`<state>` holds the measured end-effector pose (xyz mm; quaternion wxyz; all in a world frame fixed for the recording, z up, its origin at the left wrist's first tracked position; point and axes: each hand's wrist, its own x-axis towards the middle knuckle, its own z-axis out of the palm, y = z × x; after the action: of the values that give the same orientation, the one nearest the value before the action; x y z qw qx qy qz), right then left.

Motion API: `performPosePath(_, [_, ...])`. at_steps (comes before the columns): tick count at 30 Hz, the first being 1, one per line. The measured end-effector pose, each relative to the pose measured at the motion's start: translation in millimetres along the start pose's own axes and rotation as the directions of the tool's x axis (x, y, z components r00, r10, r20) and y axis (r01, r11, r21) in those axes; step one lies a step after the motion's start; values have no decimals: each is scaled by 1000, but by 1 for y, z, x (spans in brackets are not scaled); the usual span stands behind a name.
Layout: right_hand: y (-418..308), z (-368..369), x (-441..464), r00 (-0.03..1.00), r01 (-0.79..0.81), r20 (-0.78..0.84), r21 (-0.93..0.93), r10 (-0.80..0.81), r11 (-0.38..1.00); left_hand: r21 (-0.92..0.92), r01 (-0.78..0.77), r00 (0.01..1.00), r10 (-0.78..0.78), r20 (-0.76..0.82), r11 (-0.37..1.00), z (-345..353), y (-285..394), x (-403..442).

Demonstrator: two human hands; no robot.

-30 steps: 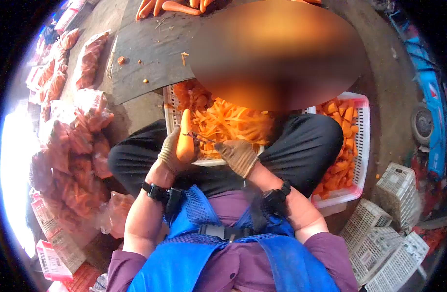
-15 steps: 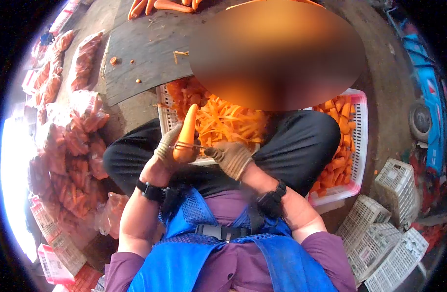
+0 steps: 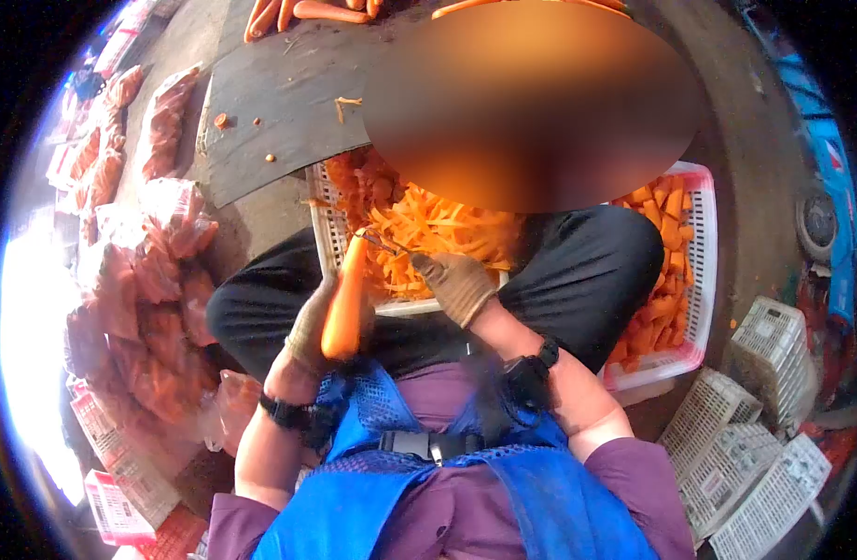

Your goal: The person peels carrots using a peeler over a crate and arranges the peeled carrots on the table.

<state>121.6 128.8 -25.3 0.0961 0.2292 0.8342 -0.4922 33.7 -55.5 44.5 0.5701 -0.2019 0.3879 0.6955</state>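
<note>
My left hand (image 3: 309,327), in a pale work glove, is closed round a large peeled-looking carrot (image 3: 346,303) above my lap. The carrot's narrow end points away from me, its thick end toward my belly. In my gloved right hand (image 3: 460,287) is a thin metal peeler (image 3: 383,244), its head at the carrot's narrow tip. Beneath and beyond both hands, a white basket (image 3: 327,238) between my legs holds a heap of orange carrot peelings (image 3: 438,226). Whether the peeler's blade touches the carrot is hard to make out.
At my right knee stands a white and pink crate (image 3: 704,252) of cut carrot chunks. Bagged carrots (image 3: 148,317) are piled on my left. A dark board (image 3: 288,103) with scraps and whole carrots lies ahead, beside a blurred area. Several white crates (image 3: 727,467) sit lower right.
The peeler has moved from around the carrot's thick lower part to its narrow tip. My left hand and the carrot have come lower, nearer my body.
</note>
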Motion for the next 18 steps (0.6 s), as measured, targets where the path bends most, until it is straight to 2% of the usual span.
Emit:
performPosePath(1, [0, 0, -4, 1000, 1, 2, 0, -1, 1000, 13, -23, 999, 23, -44, 1000, -2, 3, 6])
performPosePath(3, [0, 3, -10, 992, 122, -39, 78, -119, 990, 45, -62, 990, 68, -128, 997, -5, 7, 20])
performPosePath(4, [-1, 3, -12, 988, 155, -32, 90, -153, 984, -93, -91, 985, 76, -153, 991, 5, 10, 23])
performPosePath(7, [-5, 5, -14, 983, 177, 29, 128, -182, 976, -222, 34, 995, -54, -87, 974, -18, 16, 48])
performPosePath(8, [-6, 5, -14, 982, 170, 56, 141, -179, 975, -175, 2, 975, -41, -217, 985, -18, 17, 52])
performPosePath(11, [1, 14, -12, 970, 238, 34, 81, -241, 968, -55, -131, 966, 115, -233, 990, -16, 16, 67])
performPosePath(14, [4, 19, -11, 973, 218, 66, 74, -223, 973, -166, -111, 973, 73, -219, 980, -23, 16, 80])
performPosePath(18, [-7, 9, -14, 979, 182, 78, 96, -190, 979, -98, -100, 974, 78, -211, 990, -20, 14, 76])
